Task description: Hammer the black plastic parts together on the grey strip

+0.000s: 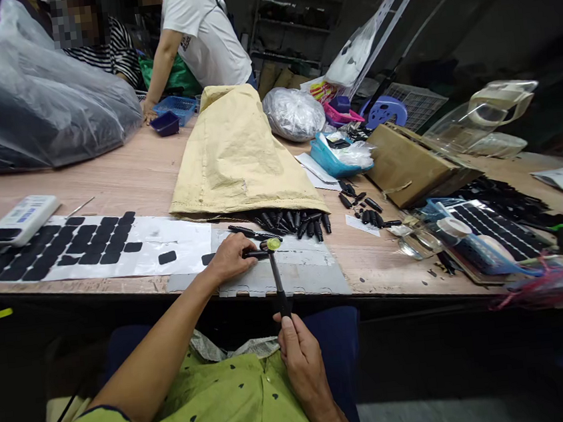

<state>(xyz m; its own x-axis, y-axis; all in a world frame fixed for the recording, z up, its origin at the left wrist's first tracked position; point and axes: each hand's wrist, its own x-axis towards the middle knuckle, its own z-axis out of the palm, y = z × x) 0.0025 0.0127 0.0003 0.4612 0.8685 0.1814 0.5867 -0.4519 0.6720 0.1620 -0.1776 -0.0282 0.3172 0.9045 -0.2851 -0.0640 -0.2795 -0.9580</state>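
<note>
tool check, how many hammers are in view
1: the hammer, in the right hand, its head near the left hand. Any inside the sack would be hidden.

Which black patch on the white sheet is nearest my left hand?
The patch at the right end of the sheet, by your left hand; the others lie farther left.

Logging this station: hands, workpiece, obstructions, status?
Right hand grips hammer. Left hand pinches black piece over grey mat; hammer head by it, contact unclear. Black parts at yellow sack edge lie close beyond.
</note>
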